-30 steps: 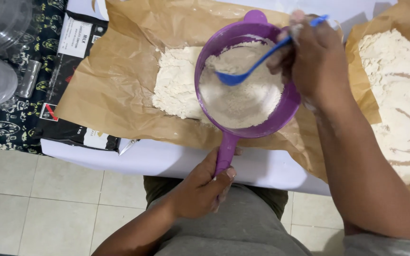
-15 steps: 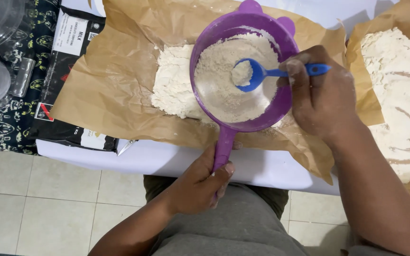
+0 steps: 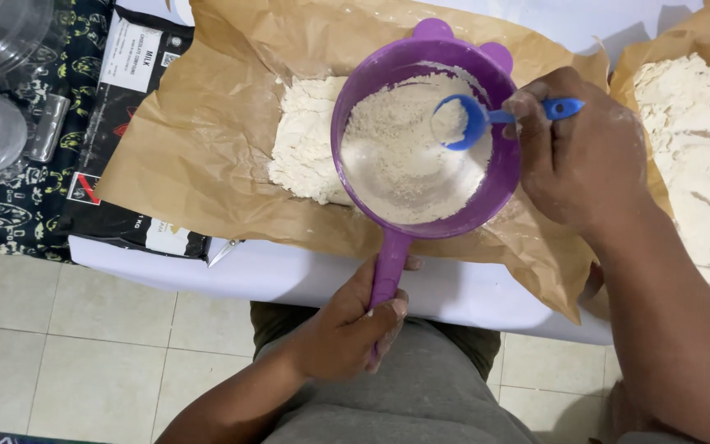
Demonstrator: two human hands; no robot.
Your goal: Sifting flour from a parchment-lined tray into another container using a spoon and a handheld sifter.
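While the sieve hangs over the paper, things stand so:
Black packet: flat at the table's left, under brown paper.
Left hand: fist closed round the purple sieve handle.
Sieve: above the flour heap, part full.
Right hand: fingers pinched on blue spoon, bowl inside the sieve.

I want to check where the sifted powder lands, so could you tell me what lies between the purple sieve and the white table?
In the head view, brown paper with a flour pile lies under the sieve, covering the table.
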